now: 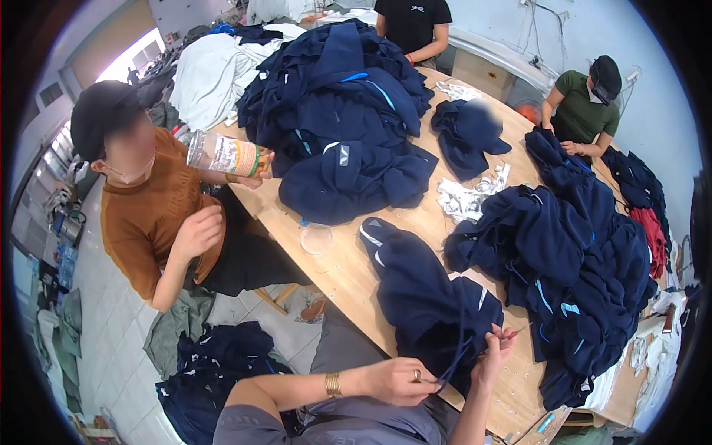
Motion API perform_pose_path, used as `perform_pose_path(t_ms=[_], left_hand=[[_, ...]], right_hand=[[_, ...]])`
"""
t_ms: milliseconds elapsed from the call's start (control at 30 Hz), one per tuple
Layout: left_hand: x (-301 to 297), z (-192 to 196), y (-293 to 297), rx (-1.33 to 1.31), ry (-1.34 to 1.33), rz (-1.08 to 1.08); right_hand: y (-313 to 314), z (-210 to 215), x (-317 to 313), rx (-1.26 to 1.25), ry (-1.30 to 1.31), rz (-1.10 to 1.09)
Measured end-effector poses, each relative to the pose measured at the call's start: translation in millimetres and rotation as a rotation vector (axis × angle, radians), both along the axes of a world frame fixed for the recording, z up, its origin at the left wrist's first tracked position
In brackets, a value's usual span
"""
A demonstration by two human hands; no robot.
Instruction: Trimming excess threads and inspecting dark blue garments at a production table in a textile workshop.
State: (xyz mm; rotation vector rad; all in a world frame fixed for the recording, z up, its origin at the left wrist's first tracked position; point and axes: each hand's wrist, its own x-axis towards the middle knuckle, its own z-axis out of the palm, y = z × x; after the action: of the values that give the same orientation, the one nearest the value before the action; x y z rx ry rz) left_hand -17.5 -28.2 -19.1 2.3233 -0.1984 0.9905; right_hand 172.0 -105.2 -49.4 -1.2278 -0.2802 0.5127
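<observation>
- The left hand (pixel 400 380), ring on one finger and gold bracelet (pixel 333 385) at the wrist, is closed in a pinch on a dark navy drawstring (pixel 454 354) at its lower end.
- The right hand (pixel 493 348) is closed around a small thread snip (pixel 512 334) with a reddish grip; its tip points right, above the wooden table (pixel 341 271).
- The drawstring runs upward from the left hand into the navy garment (pixel 426 297) lying directly in front of both hands, at the near edge of the table.
- This garment shows light-coloured trim near its far end and on its right side.
- A large heap of navy garments (pixel 578 274) lies just to the right of it, with blue trim visible in places.
- A small pile of white fabric scraps (pixel 467 196) lies between the heaps, farther up the table.
- A round clear lid (pixel 317 238) lies flat on the table, left of the garment.
- A second navy heap (pixel 341 111) occupies the far left part of the table.
- A seated person in a brown shirt (pixel 148 215), at the left side, holds a clear plastic jar (pixel 222 154) tilted sideways.
- Two further people are at the far end and the far right side of the table.
</observation>
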Motion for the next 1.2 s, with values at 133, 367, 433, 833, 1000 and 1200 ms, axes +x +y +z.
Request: perform_pose_path(t_ms=[133, 367, 433, 833, 1000, 1200], left_hand=[[-3, 1, 36, -0.07, -0.023, 0.153], [36, 6, 47, -0.042, 0.129, 0.426], [48, 3, 47, -0.006, 0.167, 0.433], [30, 6, 31, 0.136, -0.14, 0.171], [27, -14, 1, 0.166, 0.483, 0.157], [36, -6, 14, 0.288, 0.838, 0.443]], right_hand=[[-11, -17, 17, -0.046, 0.045, -0.108], [-12, 0, -4, 0.018, -0.038, 0.071], [-13, 22, -9, 0.071, -0.054, 0.226], [6, 11, -7, 0.004, -0.056, 0.137], [1, 10, 3, 0.069, 0.142, 0.098], [-12, 18, -2, -0.012, -0.14, 0.18]])
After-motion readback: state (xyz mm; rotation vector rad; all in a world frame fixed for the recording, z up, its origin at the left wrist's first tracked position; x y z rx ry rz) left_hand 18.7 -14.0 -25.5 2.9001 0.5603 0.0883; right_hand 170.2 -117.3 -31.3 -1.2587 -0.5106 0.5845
